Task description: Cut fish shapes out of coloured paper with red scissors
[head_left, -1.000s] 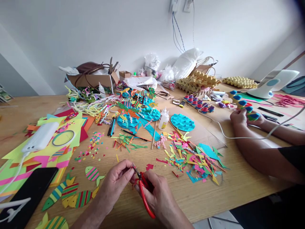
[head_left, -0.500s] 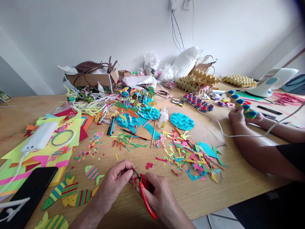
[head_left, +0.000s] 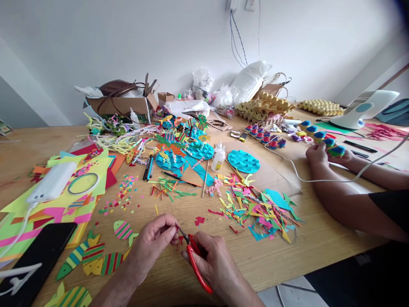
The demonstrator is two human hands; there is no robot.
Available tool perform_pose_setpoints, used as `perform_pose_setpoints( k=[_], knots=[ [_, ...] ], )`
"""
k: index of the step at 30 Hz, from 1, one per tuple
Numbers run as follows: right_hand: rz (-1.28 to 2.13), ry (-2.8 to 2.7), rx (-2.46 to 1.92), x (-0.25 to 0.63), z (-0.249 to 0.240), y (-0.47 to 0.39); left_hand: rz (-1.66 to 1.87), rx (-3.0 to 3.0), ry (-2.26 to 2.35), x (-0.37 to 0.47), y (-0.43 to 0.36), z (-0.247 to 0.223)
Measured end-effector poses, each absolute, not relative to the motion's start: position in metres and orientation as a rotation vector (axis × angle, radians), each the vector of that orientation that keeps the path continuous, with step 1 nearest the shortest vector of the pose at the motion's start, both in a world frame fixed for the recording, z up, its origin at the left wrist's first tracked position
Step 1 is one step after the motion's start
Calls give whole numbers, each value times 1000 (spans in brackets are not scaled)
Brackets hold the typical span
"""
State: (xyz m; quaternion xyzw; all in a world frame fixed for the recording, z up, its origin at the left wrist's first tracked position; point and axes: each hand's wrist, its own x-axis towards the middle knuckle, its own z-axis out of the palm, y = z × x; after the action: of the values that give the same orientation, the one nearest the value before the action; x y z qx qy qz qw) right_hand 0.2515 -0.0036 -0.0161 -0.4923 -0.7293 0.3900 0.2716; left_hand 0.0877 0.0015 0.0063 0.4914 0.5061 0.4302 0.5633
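My right hand (head_left: 212, 262) grips red-handled scissors (head_left: 200, 273) near the front of the table, blades pointing up and left. My left hand (head_left: 156, 241) is closed in a pinch at the blade tips, around what looks like a tiny piece of red paper (head_left: 177, 228), mostly hidden by the fingers. Small red scraps (head_left: 181, 240) show under the blades. To the left of my left hand lie striped paper fish: a pink and green one (head_left: 122, 230), a red and green one (head_left: 111, 264) and a blue and green one (head_left: 73, 260). Further red scraps (head_left: 200, 220) lie just beyond the scissors.
Coloured paper offcuts (head_left: 255, 209) pile up at right. A glue bottle (head_left: 218, 158) stands beside blue-painted egg-carton pieces (head_left: 243, 161). Paper sheets (head_left: 102, 170), a power bank (head_left: 53, 182) and a phone (head_left: 47, 251) lie left. A co-worker's hands (head_left: 319, 154) hold a painted egg-carton strip (head_left: 321, 136).
The scissors and my hands stay nearly in place, the handles shifting very slightly. The co-worker's egg-carton strip has tilted a little. The whole view has moved slightly.
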Motion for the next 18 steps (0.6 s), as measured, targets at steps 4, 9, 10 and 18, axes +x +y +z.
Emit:
perform_pose_setpoints(
  k=[4,9,10,18],
  knots=[
    [1051,-1969,-1331,252,-17,-3,1020,1156,1184,87,1,9],
    [1046,-1971,-1316,253,-17,-4,1028,1152,1198,87,1,12],
    [1049,-1970,-1310,253,-17,-4,1027,1149,1206,87,1,12],
    [1081,-1949,-1314,253,-18,-4,1028,1153,1235,86,3,8]
  ],
)
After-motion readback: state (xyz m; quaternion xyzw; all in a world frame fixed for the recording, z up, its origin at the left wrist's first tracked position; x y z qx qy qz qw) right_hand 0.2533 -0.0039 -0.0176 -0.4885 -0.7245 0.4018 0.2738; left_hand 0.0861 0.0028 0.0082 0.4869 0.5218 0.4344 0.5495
